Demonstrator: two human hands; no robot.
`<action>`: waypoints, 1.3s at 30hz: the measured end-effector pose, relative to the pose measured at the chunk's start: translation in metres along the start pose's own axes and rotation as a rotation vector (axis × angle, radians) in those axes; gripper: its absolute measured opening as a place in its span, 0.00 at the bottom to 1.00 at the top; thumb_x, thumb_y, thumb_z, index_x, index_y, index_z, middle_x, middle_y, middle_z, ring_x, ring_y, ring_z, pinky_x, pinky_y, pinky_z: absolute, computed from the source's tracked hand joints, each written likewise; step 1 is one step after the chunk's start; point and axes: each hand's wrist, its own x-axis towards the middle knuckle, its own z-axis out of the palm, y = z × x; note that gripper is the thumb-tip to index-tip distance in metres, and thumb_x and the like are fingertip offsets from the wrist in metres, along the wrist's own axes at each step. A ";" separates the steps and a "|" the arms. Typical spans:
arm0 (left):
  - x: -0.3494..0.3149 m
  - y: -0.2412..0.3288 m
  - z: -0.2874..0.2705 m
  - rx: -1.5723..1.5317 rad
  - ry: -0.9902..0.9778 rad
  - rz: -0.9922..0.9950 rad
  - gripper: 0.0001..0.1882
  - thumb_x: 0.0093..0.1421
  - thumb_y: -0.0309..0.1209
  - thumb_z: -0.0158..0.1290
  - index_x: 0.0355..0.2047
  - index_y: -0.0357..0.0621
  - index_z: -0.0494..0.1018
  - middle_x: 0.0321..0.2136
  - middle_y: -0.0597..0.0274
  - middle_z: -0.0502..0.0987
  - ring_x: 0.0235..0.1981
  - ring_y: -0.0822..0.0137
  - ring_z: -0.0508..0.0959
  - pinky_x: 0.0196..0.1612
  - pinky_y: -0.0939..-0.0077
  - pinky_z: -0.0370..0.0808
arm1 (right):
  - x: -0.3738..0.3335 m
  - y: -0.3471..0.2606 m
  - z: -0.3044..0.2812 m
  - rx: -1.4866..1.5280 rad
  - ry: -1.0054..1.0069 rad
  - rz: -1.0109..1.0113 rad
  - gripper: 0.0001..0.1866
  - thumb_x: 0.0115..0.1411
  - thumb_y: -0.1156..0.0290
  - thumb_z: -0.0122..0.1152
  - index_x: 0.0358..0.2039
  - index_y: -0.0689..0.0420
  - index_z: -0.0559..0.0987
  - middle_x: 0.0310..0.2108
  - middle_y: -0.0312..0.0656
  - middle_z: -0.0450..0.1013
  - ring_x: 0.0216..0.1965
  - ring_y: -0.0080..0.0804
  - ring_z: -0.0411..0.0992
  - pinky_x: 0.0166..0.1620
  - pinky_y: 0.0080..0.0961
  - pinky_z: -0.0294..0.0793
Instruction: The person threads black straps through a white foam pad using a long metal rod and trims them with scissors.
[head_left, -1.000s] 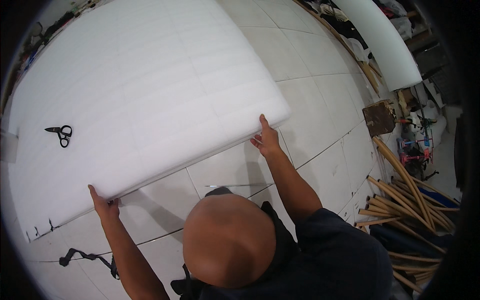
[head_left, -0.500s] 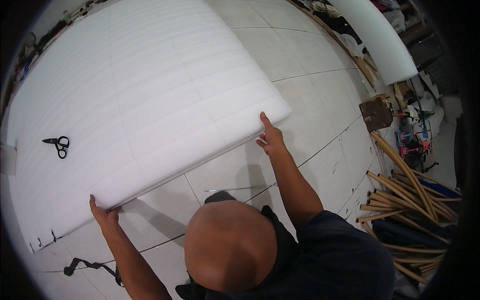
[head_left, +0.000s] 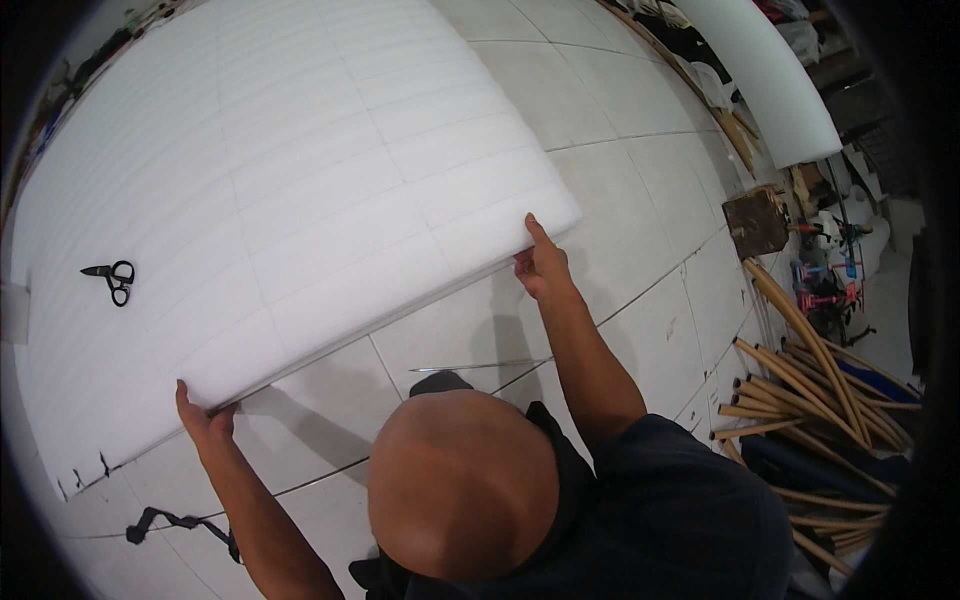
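Observation:
A large white foam pad (head_left: pixel 330 180) with faint lines across its top covers much of the left and upper view. My left hand (head_left: pixel 206 415) grips its near edge toward the left, thumb on top and the other fingers mostly hidden below. Near the pad's right corner, my right hand (head_left: pixel 542 262) pinches the same edge, its thumb above and fingers curled at the underside. Black-handled scissors (head_left: pixel 115 283) lie on the pad at the left, apart from both hands.
A thin metal rod (head_left: pixel 470 367) and a black strap (head_left: pixel 170 520) lie on the tiled floor (head_left: pixel 650 210). To the right are several tan tubes (head_left: pixel 800 400), a brown box (head_left: pixel 756 222) and cluttered items. A white roll (head_left: pixel 765 80) stands at the upper right.
Both hands keep their hold on the pad's edge. The right fingers have tucked closer under it. The whole view has shifted slightly; the scissors stay on the pad.

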 end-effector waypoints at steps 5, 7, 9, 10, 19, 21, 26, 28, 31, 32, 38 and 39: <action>-0.003 -0.001 -0.001 -0.010 -0.022 -0.017 0.40 0.60 0.52 0.53 0.65 0.43 0.57 0.64 0.47 0.58 0.63 0.45 0.60 0.63 0.39 0.59 | -0.002 0.002 -0.003 -0.040 0.015 -0.037 0.30 0.48 0.47 0.75 0.38 0.58 0.74 0.32 0.38 0.66 0.32 0.28 0.65 0.32 0.27 0.67; 0.002 0.000 -0.006 0.008 -0.035 -0.020 0.40 0.60 0.52 0.53 0.65 0.43 0.56 0.64 0.47 0.57 0.63 0.45 0.60 0.64 0.40 0.59 | -0.009 0.004 0.000 -0.146 0.055 -0.139 0.32 0.48 0.46 0.75 0.39 0.58 0.73 0.32 0.38 0.66 0.33 0.28 0.65 0.33 0.28 0.68; 0.004 0.003 -0.011 0.012 -0.024 -0.017 0.40 0.60 0.53 0.53 0.65 0.43 0.56 0.64 0.47 0.57 0.63 0.45 0.60 0.64 0.40 0.58 | -0.013 0.006 0.000 -0.300 0.129 -0.248 0.34 0.49 0.44 0.74 0.41 0.60 0.71 0.33 0.38 0.66 0.35 0.28 0.65 0.35 0.29 0.69; 0.000 0.000 -0.005 0.006 -0.010 -0.020 0.41 0.60 0.53 0.53 0.65 0.43 0.56 0.64 0.47 0.57 0.63 0.46 0.59 0.64 0.40 0.58 | -0.011 0.007 -0.001 -0.274 0.116 -0.229 0.35 0.49 0.44 0.74 0.42 0.60 0.71 0.33 0.38 0.65 0.35 0.28 0.65 0.35 0.28 0.69; 0.001 -0.001 -0.007 0.038 -0.015 -0.009 0.44 0.58 0.56 0.54 0.66 0.44 0.54 0.66 0.46 0.53 0.65 0.45 0.55 0.65 0.38 0.54 | -0.003 0.000 -0.003 -0.358 0.115 -0.287 0.34 0.50 0.48 0.74 0.43 0.61 0.69 0.37 0.39 0.67 0.37 0.28 0.66 0.39 0.28 0.71; 0.000 -0.001 -0.005 0.013 -0.026 -0.020 0.45 0.58 0.57 0.54 0.67 0.45 0.53 0.66 0.46 0.51 0.66 0.44 0.55 0.65 0.37 0.52 | 0.003 0.001 -0.005 -0.154 -0.033 -0.156 0.33 0.51 0.53 0.75 0.43 0.61 0.67 0.39 0.42 0.68 0.39 0.31 0.68 0.39 0.28 0.73; -0.001 -0.002 -0.004 0.074 -0.008 0.000 0.45 0.57 0.57 0.54 0.67 0.45 0.53 0.66 0.45 0.51 0.66 0.45 0.55 0.64 0.37 0.55 | 0.000 0.016 0.005 0.189 -0.124 -0.168 0.37 0.53 0.54 0.74 0.52 0.63 0.64 0.48 0.46 0.66 0.49 0.39 0.67 0.55 0.42 0.67; -0.004 -0.001 -0.003 0.097 0.009 -0.002 0.44 0.58 0.56 0.54 0.66 0.45 0.53 0.66 0.46 0.52 0.65 0.45 0.56 0.64 0.38 0.57 | -0.003 0.016 0.008 0.171 -0.113 -0.143 0.39 0.53 0.53 0.73 0.55 0.63 0.63 0.52 0.48 0.64 0.54 0.42 0.65 0.60 0.46 0.64; -0.004 0.000 -0.003 0.075 -0.009 -0.010 0.42 0.59 0.56 0.53 0.66 0.45 0.55 0.65 0.47 0.54 0.65 0.45 0.57 0.63 0.38 0.58 | -0.010 0.012 0.011 0.130 -0.118 -0.116 0.41 0.54 0.53 0.72 0.57 0.64 0.61 0.58 0.50 0.60 0.59 0.45 0.63 0.62 0.48 0.61; -0.004 0.000 -0.003 0.057 -0.023 -0.011 0.42 0.59 0.55 0.53 0.66 0.45 0.55 0.65 0.47 0.54 0.65 0.45 0.57 0.63 0.38 0.58 | -0.010 0.009 0.012 0.152 -0.150 -0.109 0.42 0.54 0.53 0.72 0.58 0.64 0.60 0.59 0.51 0.59 0.60 0.45 0.62 0.62 0.49 0.62; 0.010 0.001 -0.011 0.028 -0.067 -0.020 0.37 0.62 0.53 0.50 0.65 0.44 0.57 0.63 0.49 0.59 0.64 0.45 0.59 0.63 0.38 0.58 | -0.011 0.019 0.021 0.064 -0.208 -0.159 0.41 0.56 0.56 0.70 0.59 0.65 0.58 0.57 0.50 0.62 0.58 0.43 0.64 0.58 0.48 0.68; 0.012 -0.001 -0.010 0.026 -0.064 -0.024 0.37 0.62 0.53 0.50 0.65 0.44 0.57 0.64 0.49 0.59 0.64 0.45 0.59 0.63 0.37 0.57 | -0.003 0.022 0.016 0.041 -0.227 -0.149 0.41 0.56 0.57 0.70 0.59 0.65 0.58 0.56 0.50 0.63 0.58 0.43 0.64 0.57 0.48 0.69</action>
